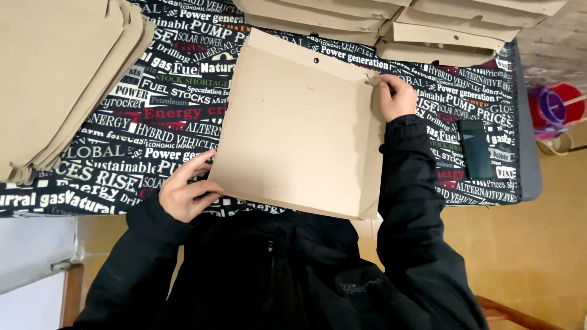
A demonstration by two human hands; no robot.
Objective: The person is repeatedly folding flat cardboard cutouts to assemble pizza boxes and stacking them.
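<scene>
Left hand [186,194]: fingers pinched on the near left edge of the flat cardboard box blank [293,131], thumb on top, gripping. Right hand [396,96]: closed on the far right corner of the same blank, at a small tab by the side flap. Hands well apart, one at each side of the sheet.

Blank lies on the table, tilted slightly, centred in front of the person; near edge reaches the dark jacket [287,275]. One narrow flap along the right side is bent up; a small hole shows near the far edge.

Handling, judged: light, thin, stiff across the panel but bends readily at scored folds. Dry, not slippery. Creases and tears at tabs if forced. Best held at edges and corners, as now.

Surface: table covered by a black cloth [153,122] printed with white and red lettering. Stack of flat blanks [55,79] at far left; folded boxes [428,24] along the far edge. A dark flat phone-like object [476,150] lies at right.

Room: tan tiled floor [538,244]; red and purple plastic items [553,107] at right.
</scene>
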